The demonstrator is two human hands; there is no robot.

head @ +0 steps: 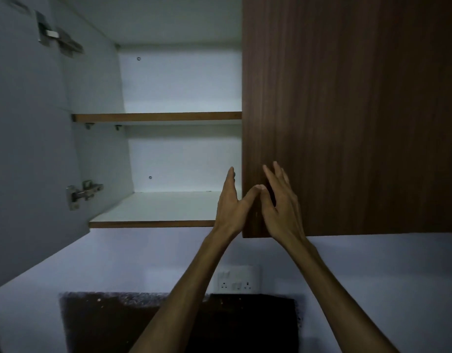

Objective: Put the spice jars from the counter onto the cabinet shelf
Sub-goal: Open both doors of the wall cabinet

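Cabinet shelf (153, 220) — the lower white board with a wood-coloured front edge — runs left to right across the open left half of the wall cabinet, its long axis level and its edge facing the viewer. Above it a second shelf (157, 116) lies parallel, resting on small metal pegs. No spice jars can be seen on either board or anywhere else in view.

Both hands are raised at the lower inner corner of the closed right door (347, 115), a dark wood-grain panel. The left hand (230, 210) stands edge-on in front of the opening, fingers straight and together, pointing up, thumb stretched toward the door's edge. The right hand (278, 207) lies over the door face with fingers spread and relaxed; its thumb tip meets the left thumb. Neither hand grips anything.

The left door (23, 138) is swung wide, its pale inner face showing two metal hinges (83, 193). Below the cabinet the wall is pale, with a white socket plate (236, 282) — and under it a dark speckled counter backsplash (117, 319). The room is dim.
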